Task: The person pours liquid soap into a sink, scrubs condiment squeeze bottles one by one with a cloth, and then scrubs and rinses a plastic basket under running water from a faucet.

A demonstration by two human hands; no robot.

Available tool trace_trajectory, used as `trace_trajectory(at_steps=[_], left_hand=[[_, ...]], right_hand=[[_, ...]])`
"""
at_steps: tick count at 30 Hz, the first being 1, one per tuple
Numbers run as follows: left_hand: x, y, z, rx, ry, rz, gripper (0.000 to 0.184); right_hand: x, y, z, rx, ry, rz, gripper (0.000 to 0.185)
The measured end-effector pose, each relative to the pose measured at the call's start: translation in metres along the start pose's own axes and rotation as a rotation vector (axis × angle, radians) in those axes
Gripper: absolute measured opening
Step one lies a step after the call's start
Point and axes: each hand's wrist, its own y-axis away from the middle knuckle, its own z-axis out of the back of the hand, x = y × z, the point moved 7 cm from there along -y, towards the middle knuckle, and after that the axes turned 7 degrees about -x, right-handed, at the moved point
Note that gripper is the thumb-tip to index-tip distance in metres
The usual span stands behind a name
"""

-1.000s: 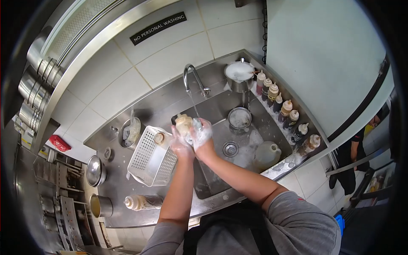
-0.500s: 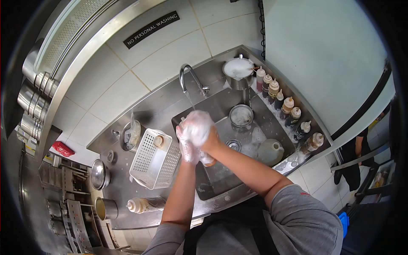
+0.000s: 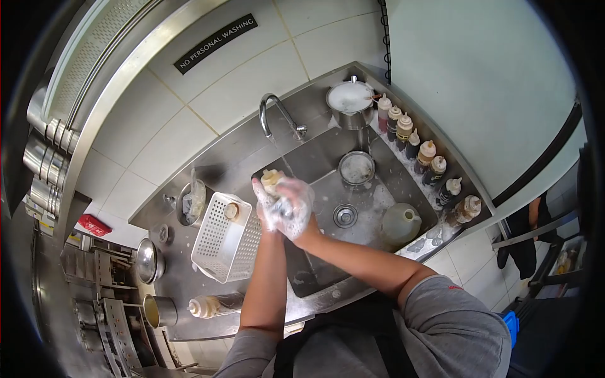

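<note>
Steel sink (image 3: pixel 318 160), tap (image 3: pixel 287 114); foamy fingers (image 3: pixel 292 188) around bottle (image 3: pixel 271 179)

head view, wide lens. the single head-worn camera sits above the near edge of the sink (image 3: pixel 321 164) and looks forward and steeply down. the wearer's apron (image 3: pixel 334 340) fills the near middle; both forearms (image 3: pixel 268 277) run away from the lens to the left hand (image 3: pixel 265 205) and the right hand (image 3: pixel 296 201), just left of centre. range is close, yet the sink fits from left to right. far lies the wall (image 3: pixel 239 75), its sign (image 3: pixel 216 43) slanting; left, the shelf (image 3: pixel 129 69); right, the pale panel (image 3: pixel 472 94) and, nearer, a strip of floor (image 3: pixel 469 264). straight edges bow, and a dark round border rims the field.
</note>
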Motion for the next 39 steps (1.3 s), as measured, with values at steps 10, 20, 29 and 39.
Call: trace_trajectory(at_steps=[10, 20, 29, 39], left_hand=[[0.012, 0.013, -0.014, -0.067, -0.059, 0.072, 0.068], [-0.023, 0.005, 0.000, -0.278, -0.227, -0.279, 0.023], [-0.028, 0.042, 0.023, -0.350, -0.613, -0.728, 0.030], [-0.031, 0.185, 0.109, -0.749, -0.994, -0.969, 0.050]], right_hand=[[-0.014, -0.033, -0.001, 0.110, -0.078, -0.033, 0.024], [-0.001, 0.016, 0.012, 0.196, 0.131, 0.272, 0.018], [-0.135, 0.140, -0.027, 0.751, -0.665, -1.754, 0.026], [-0.101, 0.191, -0.052, 1.069, -0.349, -1.458, 0.019]])
